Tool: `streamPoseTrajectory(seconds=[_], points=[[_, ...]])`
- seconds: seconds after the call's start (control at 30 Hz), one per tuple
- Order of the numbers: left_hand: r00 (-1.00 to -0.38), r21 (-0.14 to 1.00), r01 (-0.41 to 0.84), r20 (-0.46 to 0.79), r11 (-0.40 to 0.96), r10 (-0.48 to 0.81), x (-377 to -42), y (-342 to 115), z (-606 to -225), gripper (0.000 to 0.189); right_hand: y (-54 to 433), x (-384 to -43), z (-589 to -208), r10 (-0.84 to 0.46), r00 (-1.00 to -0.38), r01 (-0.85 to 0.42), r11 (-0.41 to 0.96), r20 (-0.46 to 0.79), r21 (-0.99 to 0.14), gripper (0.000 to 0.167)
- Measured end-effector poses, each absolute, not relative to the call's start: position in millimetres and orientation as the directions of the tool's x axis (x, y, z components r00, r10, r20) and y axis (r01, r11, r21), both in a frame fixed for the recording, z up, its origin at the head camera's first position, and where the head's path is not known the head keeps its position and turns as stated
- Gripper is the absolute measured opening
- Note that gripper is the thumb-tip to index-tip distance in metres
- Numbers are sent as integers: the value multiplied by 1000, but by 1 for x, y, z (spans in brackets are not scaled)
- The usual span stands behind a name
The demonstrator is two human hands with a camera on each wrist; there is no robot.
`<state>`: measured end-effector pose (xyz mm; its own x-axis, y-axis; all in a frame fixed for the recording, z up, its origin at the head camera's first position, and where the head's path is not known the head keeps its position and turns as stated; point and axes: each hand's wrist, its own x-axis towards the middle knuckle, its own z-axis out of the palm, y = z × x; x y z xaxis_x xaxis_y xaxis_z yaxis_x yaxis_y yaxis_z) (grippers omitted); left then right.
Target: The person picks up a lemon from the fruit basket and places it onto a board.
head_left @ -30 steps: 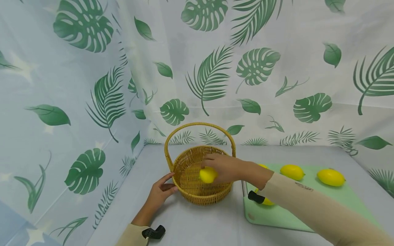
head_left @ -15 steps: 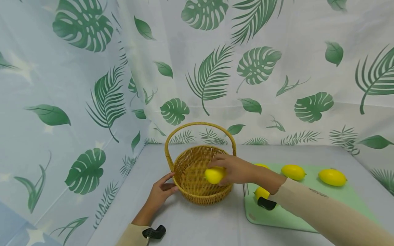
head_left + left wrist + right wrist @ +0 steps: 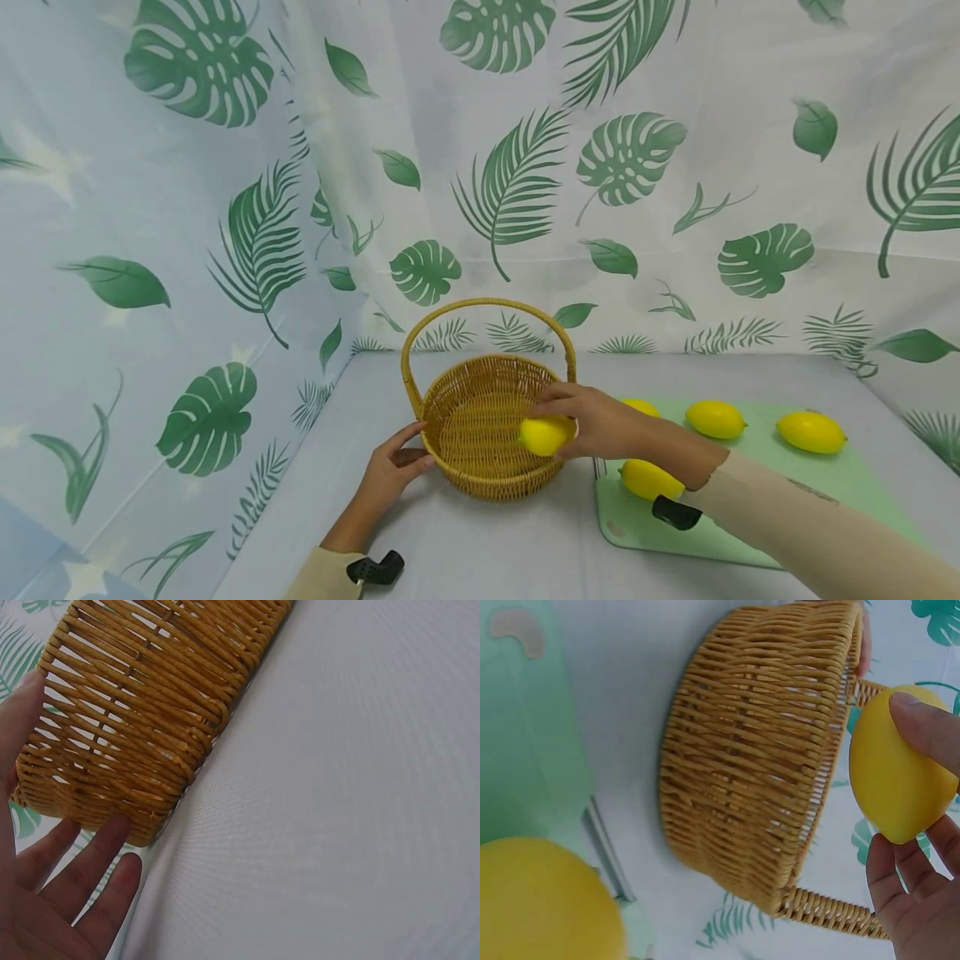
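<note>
In the head view, my right hand (image 3: 603,421) holds a yellow lemon (image 3: 545,435) over the right rim of a round wicker basket (image 3: 495,487) with a tall handle. The right wrist view shows the thumb on one side of this lemon (image 3: 896,765) and fingertips at its lower end; the lemon is outside the basket's opening. My left hand (image 3: 393,467) touches the basket's left side. Seen from the left wrist, its fingers (image 3: 97,862) are spread and fairly straight against the wicker wall (image 3: 142,712). No fruit shows on the visible basket floor.
A light green cutting board (image 3: 705,529) lies right of the basket. Several lemons rest on it, one near the front (image 3: 648,479), others behind and farther right (image 3: 812,432). A leaf-printed curtain (image 3: 637,308) rises behind the white tabletop (image 3: 480,550).
My right hand has drawn back to the right with the lemon, from above the basket's middle to its right rim. The front lemon on the board is more visible. My left hand stays put.
</note>
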<state>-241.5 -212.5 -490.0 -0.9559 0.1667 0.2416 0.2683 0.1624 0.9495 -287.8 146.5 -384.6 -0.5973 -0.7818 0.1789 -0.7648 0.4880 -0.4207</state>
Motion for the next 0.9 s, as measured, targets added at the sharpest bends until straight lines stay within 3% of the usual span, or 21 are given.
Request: streamPoseTrajectory(seconds=[0.4, 0.9], points=[[-947, 935, 308, 283, 178, 150, -257, -219, -520, 62, 169, -282, -391, -769, -599, -770, 476, 224, -425, 57], [-958, 948, 271, 248, 170, 143, -249, -215, -505, 62, 196, -278, -393, -731, -642, -745, 523, 231, -414, 57]])
